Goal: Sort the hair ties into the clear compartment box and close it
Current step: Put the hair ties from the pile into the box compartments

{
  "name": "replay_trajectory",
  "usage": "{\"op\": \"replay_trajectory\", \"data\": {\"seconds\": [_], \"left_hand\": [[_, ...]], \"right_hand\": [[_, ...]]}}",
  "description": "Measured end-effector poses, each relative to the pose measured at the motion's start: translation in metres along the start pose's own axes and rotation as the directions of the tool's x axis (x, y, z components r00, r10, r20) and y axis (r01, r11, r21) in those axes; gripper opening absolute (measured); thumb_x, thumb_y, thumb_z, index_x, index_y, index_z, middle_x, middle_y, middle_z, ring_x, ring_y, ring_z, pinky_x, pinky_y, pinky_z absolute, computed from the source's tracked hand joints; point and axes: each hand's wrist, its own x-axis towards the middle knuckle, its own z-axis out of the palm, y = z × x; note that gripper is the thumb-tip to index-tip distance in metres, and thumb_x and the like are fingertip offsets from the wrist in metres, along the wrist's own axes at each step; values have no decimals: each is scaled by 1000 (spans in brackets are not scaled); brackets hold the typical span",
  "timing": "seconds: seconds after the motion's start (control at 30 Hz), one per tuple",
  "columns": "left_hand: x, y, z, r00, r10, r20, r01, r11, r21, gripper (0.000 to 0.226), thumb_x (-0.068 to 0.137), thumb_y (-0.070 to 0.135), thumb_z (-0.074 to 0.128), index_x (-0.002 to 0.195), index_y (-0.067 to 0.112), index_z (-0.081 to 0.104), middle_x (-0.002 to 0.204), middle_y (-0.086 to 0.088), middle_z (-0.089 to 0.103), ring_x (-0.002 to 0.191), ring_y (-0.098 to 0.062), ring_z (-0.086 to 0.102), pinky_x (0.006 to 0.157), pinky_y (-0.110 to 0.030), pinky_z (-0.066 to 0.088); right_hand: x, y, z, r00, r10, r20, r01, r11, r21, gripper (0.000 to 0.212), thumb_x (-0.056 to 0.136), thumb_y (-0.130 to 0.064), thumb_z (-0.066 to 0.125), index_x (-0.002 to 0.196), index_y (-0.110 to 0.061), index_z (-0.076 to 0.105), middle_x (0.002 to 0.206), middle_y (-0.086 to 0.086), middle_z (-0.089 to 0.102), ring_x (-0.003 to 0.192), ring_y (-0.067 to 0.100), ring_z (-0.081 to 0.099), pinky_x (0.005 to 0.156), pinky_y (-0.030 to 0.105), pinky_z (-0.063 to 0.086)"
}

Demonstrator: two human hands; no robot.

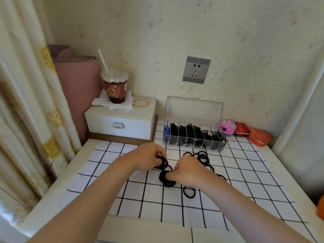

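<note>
Head view. A white cloth (157, 207) printed with a black grid lies flat on the pale surface (57, 186). Near its centre, the left hand (149, 157) curls its fingers through a small bunch of black elastic hair ties (162, 163). The right hand (187, 170), just beside it at 4 o'clock, is likewise clenched on a second, thicker stack (166, 178).

Loose ties (203, 157) — thin round loops, overlapping too much to count — lie scattered from 12 to 3 o'clock of the right hand. One separate loop (189, 192) lies at its 6 o'clock.

At 1 o'clock of the hands stands the clear compartment box (191, 143), a rectangular hard-plastic case with thin upright dividers. Its lid (193, 109) stands open against the wall. Most compartments hold black ties; the leftmost holds something blue (166, 131).

At 11 o'clock is one white latched box (136, 125) bearing a lidded cup (115, 88) with a straw and gold bangles (140, 102). At 2 o'clock — one pink round case (228, 128) and two red brocade boxes (260, 136).
</note>
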Motion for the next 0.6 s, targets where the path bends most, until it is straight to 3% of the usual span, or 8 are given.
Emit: {"op": "replay_trajectory", "data": {"seconds": [0.1, 0.23, 0.33, 0.43, 0.5, 0.6], "left_hand": [[4, -1, 12, 1000, 0, 20, -1, 997, 75, 27, 90, 13, 62, 110, 30, 70, 99, 9, 63, 88, -7, 58, 76, -18, 45], [8, 1, 16, 999, 34, 28, -39, 986, 165, 25, 89, 13, 61, 105, 26, 74, 104, 9, 67, 92, -8, 59, 81, -23, 48], [8, 2, 19, 1000, 13, 29, -18, 981, 191, 18, 89, 18, 60, 102, 25, 71, 106, 7, 65, 96, -12, 60, 87, -32, 52], [9, 0, 16, 1000, -5, -17, 7, 994, 108, 11, 91, 22, 59, 99, 26, 66, 102, 7, 65, 94, -12, 60, 84, -29, 51], [9, -2, 12, 997, -30, -71, 31, 999, 13, 7, 90, 24, 61, 94, 29, 64, 98, 9, 65, 91, -9, 61, 83, -28, 52], [8, -2, 11, 991, -88, -99, 77, 991, -106, 10, 89, 21, 63, 96, 27, 68, 95, 8, 67, 88, -8, 63, 82, -28, 55]], "right_hand": [[-2, -4, 4, 1000, -20, 11, 21, 993, -119, 40, 73, -41, 71, 55, -16, 45, 48, -4, 36, 49, 15, 37, 48, 25, 29], [-4, -4, 2, 996, -48, 74, 57, 992, -115, 25, 77, -33, 70, 75, -9, 68, 60, 0, 51, 58, 17, 47, 55, 26, 38], [-6, -3, -1, 993, -72, 91, 76, 996, -38, 17, 76, -27, 71, 87, -14, 75, 72, 1, 64, 64, 15, 55, 59, 25, 44], [-6, 1, -9, 987, -39, 156, 25, 995, 93, 9, 76, -17, 69, 84, -20, 72, 74, 12, 73, 60, 20, 60, 58, 28, 49], [-7, 5, -16, 981, -32, 191, -5, 982, 188, 19, 80, -10, 68, 97, -20, 68, 87, 16, 75, 60, 21, 67, 55, 27, 54], [-8, 14, -32, 988, -32, 149, -9, 963, 271, 35, 85, -3, 67, 117, -17, 65, 96, 7, 69, 60, 16, 69, 56, 28, 58]]}}
